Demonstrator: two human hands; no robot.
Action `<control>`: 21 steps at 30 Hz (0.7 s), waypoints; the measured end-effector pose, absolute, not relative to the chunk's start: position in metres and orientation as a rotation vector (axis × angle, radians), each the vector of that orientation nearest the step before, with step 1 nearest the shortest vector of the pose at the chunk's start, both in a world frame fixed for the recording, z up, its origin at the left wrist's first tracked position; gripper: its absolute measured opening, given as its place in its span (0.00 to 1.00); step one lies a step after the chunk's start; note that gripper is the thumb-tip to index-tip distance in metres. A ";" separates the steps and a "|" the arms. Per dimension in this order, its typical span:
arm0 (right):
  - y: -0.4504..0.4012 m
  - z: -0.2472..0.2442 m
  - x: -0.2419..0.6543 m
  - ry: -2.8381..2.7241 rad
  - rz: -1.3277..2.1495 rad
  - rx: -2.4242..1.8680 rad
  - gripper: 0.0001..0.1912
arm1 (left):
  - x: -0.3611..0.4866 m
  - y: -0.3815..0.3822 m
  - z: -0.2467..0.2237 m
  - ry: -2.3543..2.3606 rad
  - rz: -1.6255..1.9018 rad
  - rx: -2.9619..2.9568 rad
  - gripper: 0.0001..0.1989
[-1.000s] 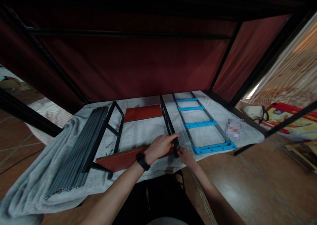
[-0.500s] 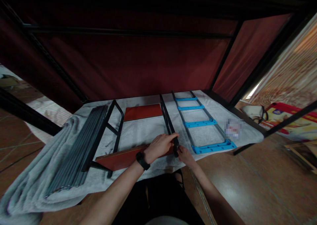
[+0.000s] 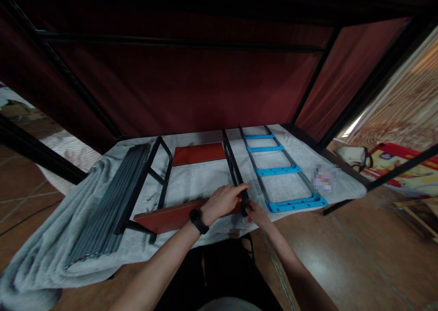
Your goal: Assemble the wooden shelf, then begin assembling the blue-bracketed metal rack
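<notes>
My left hand [image 3: 222,202], with a black watch on the wrist, is closed around the near end of a black metal side frame [image 3: 231,158]. It also rests against the end of a reddish-brown board [image 3: 171,216], which stands on edge between two such frames. At the outer face of that same end, my right hand [image 3: 257,214] has its fingers pinched together. Whatever they hold is hidden or too small to make out. A second black frame [image 3: 137,194] meets the board's left end. Farther back, another reddish-brown board [image 3: 199,154] lies between the frames.
Grey metal tubes [image 3: 109,210] lie in a row at the left on a grey cloth [image 3: 44,260]. A few small screws [image 3: 150,198] lie inside the frame. On the right is a rack with blue crosspieces [image 3: 278,171] and a blurred packet [image 3: 324,178]. Black posts [image 3: 311,80] stand around the table.
The view has shifted slightly. Both hands stay at the same end of the black frame, with hardly any visible movement.
</notes>
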State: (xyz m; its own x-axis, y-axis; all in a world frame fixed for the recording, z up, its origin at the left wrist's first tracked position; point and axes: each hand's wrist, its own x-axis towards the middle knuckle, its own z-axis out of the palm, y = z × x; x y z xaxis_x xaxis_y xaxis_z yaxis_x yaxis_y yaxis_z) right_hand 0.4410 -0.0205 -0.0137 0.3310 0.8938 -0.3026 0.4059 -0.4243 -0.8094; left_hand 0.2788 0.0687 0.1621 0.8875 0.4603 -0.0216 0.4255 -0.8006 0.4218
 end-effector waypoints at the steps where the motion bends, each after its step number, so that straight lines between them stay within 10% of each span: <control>1: -0.021 -0.014 0.442 -1.143 1.034 -1.959 0.10 | 0.279 0.069 0.162 0.646 0.113 2.633 0.24; 21: -0.021 -0.015 0.444 -1.475 0.742 -2.057 0.10 | 0.279 0.068 0.158 0.637 0.140 2.644 0.24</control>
State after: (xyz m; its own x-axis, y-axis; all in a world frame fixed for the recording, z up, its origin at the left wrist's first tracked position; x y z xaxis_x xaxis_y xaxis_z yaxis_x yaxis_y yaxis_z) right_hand 0.4437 -0.0210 -0.0147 0.2649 0.9538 -0.1417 0.6824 -0.2892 -0.6713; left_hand 0.2790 0.0684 0.1581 0.8902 0.4555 0.0004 0.4138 -0.8092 0.4170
